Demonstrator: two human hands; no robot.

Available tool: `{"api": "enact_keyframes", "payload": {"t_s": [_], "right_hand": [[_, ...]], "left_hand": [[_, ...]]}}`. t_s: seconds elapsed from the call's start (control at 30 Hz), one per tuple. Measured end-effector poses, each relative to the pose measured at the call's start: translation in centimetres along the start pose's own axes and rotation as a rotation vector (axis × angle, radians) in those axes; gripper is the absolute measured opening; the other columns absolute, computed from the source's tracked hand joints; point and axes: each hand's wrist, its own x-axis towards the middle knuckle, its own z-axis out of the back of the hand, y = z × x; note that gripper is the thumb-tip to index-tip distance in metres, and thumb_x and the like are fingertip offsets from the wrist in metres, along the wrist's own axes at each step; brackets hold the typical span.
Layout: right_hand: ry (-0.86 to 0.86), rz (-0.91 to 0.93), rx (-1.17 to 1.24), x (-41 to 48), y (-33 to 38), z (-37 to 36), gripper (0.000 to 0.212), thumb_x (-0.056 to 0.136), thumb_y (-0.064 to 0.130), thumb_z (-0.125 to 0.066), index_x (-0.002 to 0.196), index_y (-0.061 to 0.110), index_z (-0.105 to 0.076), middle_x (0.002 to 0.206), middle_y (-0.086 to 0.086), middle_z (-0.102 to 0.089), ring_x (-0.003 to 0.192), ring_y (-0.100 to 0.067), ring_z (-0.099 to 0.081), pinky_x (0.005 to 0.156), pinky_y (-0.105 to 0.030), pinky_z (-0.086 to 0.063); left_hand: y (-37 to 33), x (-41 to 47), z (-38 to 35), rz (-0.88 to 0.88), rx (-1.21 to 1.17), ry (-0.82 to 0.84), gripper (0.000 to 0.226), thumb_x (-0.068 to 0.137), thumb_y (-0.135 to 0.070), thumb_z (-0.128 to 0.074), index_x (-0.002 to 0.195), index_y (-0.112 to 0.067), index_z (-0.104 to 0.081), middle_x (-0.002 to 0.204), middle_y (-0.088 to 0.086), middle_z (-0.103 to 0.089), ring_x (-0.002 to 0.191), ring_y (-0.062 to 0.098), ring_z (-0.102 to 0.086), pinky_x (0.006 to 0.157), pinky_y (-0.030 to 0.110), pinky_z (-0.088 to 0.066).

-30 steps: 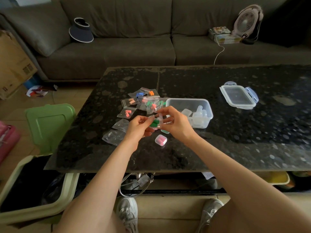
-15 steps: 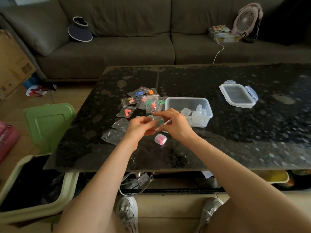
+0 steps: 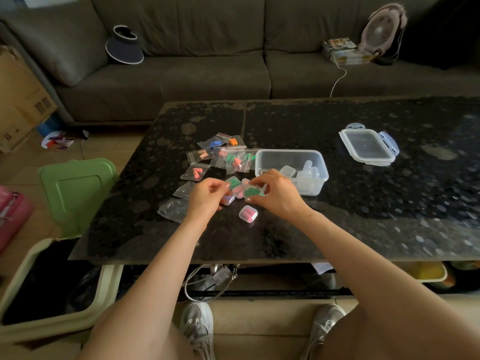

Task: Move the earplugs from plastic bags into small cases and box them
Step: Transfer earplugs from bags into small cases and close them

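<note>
My right hand (image 3: 278, 197) pinches a small clear case holding green earplugs (image 3: 253, 191) just above the black table (image 3: 363, 216). My left hand (image 3: 206, 200) hovers right beside it with curled fingers; whether it holds anything is unclear. Under the hands lie filled cases: green (image 3: 232, 181), pink (image 3: 237, 190) and purple-orange (image 3: 228, 200). Another pink-filled case (image 3: 248, 213) sits nearer me. Bags of earplugs (image 3: 235, 160) lie behind the hands. The clear box (image 3: 285, 155), with empty cases (image 3: 306, 175) inside, stands to the right.
The box's lid (image 3: 367, 146) lies far right on the table. Empty bags (image 3: 174, 210) lie left of my hands. A green-lidded bin (image 3: 75, 188) stands at the table's left edge. A sofa (image 3: 207, 74) with a hat and fan runs behind.
The hands have drawn slightly apart; the green-filled case has gone right with my right hand, and the filled cases on the table beneath now show.
</note>
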Motion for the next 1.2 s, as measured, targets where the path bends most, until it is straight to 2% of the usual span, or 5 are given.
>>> {"api": "enact_keyframes", "payload": {"t_s": [0.13, 0.3, 0.6, 1.0, 1.2], "right_hand": [[0.103, -0.053, -0.082, -0.3, -1.2, 0.6, 0.039, 0.079, 0.031, -0.075, 0.114, 0.018, -0.068, 0.115, -0.002, -0.062, 0.093, -0.014, -0.056, 0.08, -0.027, -0.049], [0.199, -0.083, -0.165, -0.9, -1.6, 0.5, 0.038, 0.079, 0.029, -0.075, 0.114, 0.018, -0.065, 0.117, -0.004, -0.062, 0.1, -0.018, -0.059, 0.086, -0.031, -0.053], [0.221, -0.067, -0.247, -1.2, -1.0, -1.0, 0.039, 0.085, 0.037, -0.065, 0.122, 0.025, -0.058, 0.122, -0.002, -0.059, 0.108, -0.022, -0.058, 0.093, -0.045, -0.047], [0.128, -0.001, -0.188, -0.6, 0.4, -0.9, 0.026, 0.09, 0.025, -0.062, 0.116, 0.021, -0.065, 0.117, -0.002, -0.061, 0.102, -0.02, -0.062, 0.071, -0.026, -0.045], [0.089, 0.146, -0.043, 0.1, 3.8, -2.8, 0.018, 0.09, 0.021, -0.06, 0.103, 0.021, -0.072, 0.108, 0.0, -0.065, 0.095, -0.017, -0.062, 0.078, -0.034, -0.055]], "left_hand": [[1.7, 0.7, 1.2, -0.14, 0.43, -0.267, 0.015, 0.087, -0.021, -0.066, 0.101, -0.015, -0.064, 0.105, 0.003, -0.063, 0.101, 0.021, -0.058, 0.076, 0.035, -0.051], [2.7, 0.1, 1.5, -0.074, 0.736, -0.259, 0.036, 0.082, -0.029, -0.072, 0.112, -0.017, -0.057, 0.123, 0.012, -0.05, 0.115, 0.029, -0.045, 0.088, 0.037, -0.044], [4.0, 0.5, 1.2, 0.015, 0.769, -0.209, 0.053, 0.079, -0.031, -0.074, 0.122, -0.016, -0.049, 0.133, 0.014, -0.039, 0.122, 0.03, -0.037, 0.097, 0.039, -0.039], [5.2, 0.8, 1.4, -0.115, 0.702, -0.164, 0.009, 0.092, -0.017, -0.058, 0.101, -0.013, -0.059, 0.112, 0.008, -0.058, 0.101, 0.022, -0.058, 0.078, 0.032, -0.052], [3.9, 0.9, 4.7, -0.062, 0.69, -0.163, 0.006, 0.091, -0.021, -0.062, 0.095, -0.017, -0.061, 0.103, 0.002, -0.062, 0.088, 0.017, -0.06, 0.068, 0.028, -0.048]]}}
